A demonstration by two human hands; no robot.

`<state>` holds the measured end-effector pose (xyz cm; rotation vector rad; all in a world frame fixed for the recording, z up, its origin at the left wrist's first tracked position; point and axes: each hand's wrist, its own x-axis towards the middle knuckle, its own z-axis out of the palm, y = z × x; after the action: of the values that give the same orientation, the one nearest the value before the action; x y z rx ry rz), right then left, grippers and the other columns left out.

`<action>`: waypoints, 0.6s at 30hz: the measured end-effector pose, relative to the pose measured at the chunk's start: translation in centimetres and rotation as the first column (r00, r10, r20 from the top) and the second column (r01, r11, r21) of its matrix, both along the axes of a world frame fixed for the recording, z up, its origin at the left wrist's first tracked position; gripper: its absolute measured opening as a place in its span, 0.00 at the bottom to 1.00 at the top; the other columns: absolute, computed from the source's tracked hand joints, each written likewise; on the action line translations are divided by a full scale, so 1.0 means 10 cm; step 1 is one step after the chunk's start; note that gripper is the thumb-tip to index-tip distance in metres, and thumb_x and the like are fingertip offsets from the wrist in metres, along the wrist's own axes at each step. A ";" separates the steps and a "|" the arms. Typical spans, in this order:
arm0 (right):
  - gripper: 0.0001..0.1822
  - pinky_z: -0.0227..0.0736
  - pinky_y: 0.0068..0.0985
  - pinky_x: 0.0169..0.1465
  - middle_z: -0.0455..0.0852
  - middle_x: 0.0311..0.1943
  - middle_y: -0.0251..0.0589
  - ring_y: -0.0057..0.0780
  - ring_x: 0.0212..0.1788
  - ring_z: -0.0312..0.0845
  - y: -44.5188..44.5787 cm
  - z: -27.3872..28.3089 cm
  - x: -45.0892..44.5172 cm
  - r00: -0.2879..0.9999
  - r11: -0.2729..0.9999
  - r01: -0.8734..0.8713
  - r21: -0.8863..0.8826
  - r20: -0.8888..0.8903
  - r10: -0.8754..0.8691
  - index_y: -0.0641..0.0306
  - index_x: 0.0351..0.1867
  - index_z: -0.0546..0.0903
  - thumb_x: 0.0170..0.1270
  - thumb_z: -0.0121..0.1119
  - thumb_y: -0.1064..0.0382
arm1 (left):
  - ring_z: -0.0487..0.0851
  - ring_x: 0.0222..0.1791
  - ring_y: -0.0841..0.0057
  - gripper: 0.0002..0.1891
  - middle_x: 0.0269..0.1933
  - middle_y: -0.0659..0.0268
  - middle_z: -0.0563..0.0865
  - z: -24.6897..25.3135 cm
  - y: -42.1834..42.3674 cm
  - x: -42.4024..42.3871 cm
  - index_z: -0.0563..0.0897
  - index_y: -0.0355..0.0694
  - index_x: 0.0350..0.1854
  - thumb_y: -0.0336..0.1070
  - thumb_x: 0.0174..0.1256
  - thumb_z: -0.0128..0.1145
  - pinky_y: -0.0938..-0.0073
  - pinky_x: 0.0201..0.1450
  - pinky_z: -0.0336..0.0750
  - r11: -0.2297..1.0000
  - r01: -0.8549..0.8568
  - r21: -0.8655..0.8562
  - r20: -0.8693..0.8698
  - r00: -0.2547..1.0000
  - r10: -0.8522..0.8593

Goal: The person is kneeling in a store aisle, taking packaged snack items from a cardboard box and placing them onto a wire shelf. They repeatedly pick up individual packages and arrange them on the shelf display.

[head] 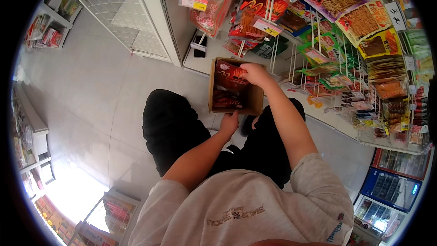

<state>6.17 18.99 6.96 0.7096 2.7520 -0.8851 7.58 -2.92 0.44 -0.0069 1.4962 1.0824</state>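
A cardboard box [260,100] stands open between my knees, close to the edge of the bottom shelf. My left hand [229,125] grips its near wall, with the thumb at the rim. Inside the box, my right hand [254,74] pinches the right side of a red snack packet [227,74]. More dark red packets [225,99] lie deeper in the box, partly in shadow. Just above the box, similar red snack packets [248,24] hang on a wire display hook. The fingertips of my right hand are partly hidden by the packet.
Hooks to the right carry many snack bags [327,41]. A black phone [200,47] lies on the bottom shelf [218,49] behind the box. A white wire-mesh rack panel [119,10] rises at the upper left. My black-trousered knees [170,119] flank the box above the tiled floor [92,85].
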 end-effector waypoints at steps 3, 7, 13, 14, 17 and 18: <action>0.13 0.69 0.32 0.38 0.80 0.31 0.51 0.45 0.36 0.76 0.00 0.18 0.04 0.991 0.989 0.108 -0.097 -0.073 -0.115 0.65 0.37 0.77 0.51 0.62 0.63 | 0.77 0.25 0.74 0.24 0.30 0.61 0.78 -0.04 0.02 0.02 0.70 0.36 0.47 0.54 0.61 0.47 0.74 0.26 0.69 1.000 0.012 -0.025 -0.005 1.000 -0.012; 0.12 0.69 0.27 0.35 0.81 0.27 0.45 0.33 0.30 0.76 0.08 0.25 0.14 0.948 0.960 0.198 -0.200 -0.211 -0.240 0.67 0.35 0.77 0.51 0.64 0.63 | 0.77 0.24 0.75 0.23 0.29 0.62 0.78 -0.14 0.02 0.06 0.70 0.35 0.46 0.53 0.62 0.47 0.75 0.25 0.69 0.999 0.021 -0.036 -0.028 0.999 -0.022; 0.08 0.70 0.18 0.33 0.83 0.28 0.33 0.15 0.29 0.74 0.18 0.46 0.16 0.725 0.793 0.279 -0.541 -0.422 -0.544 0.66 0.32 0.78 0.55 0.63 0.65 | 0.76 0.23 0.76 0.22 0.28 0.62 0.77 -0.09 0.01 0.04 0.70 0.36 0.43 0.52 0.62 0.47 0.76 0.24 0.68 1.000 -0.008 -0.002 -0.024 1.000 0.008; 0.08 0.70 0.19 0.34 0.83 0.29 0.33 0.15 0.30 0.74 0.16 0.51 0.12 0.633 0.706 0.272 -0.654 -0.431 -0.643 0.66 0.33 0.78 0.56 0.62 0.66 | 0.76 0.23 0.76 0.22 0.28 0.62 0.77 -0.09 0.02 0.05 0.70 0.36 0.43 0.52 0.62 0.47 0.75 0.25 0.68 1.000 -0.015 0.002 -0.034 0.999 0.015; 0.06 0.72 0.19 0.38 0.83 0.33 0.35 0.17 0.33 0.76 0.17 0.62 0.07 0.451 0.571 0.170 -0.804 -0.452 -0.770 0.68 0.36 0.78 0.58 0.59 0.68 | 0.77 0.23 0.75 0.22 0.28 0.61 0.78 -0.09 0.01 0.05 0.70 0.35 0.44 0.52 0.62 0.46 0.75 0.25 0.69 1.000 -0.015 -0.006 -0.056 0.998 0.015; 0.06 0.72 0.19 0.39 0.83 0.34 0.35 0.17 0.34 0.76 0.16 0.67 0.04 0.402 0.549 0.126 -0.827 -0.463 -0.790 0.68 0.36 0.78 0.58 0.59 0.68 | 0.77 0.24 0.75 0.22 0.29 0.61 0.78 -0.07 0.01 0.05 0.70 0.35 0.44 0.52 0.62 0.46 0.74 0.26 0.70 1.000 0.000 -0.020 -0.055 0.998 -0.001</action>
<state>6.59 20.56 13.66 1.2231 2.2915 -2.8795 8.07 -2.81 -0.28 0.0094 1.5568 1.0747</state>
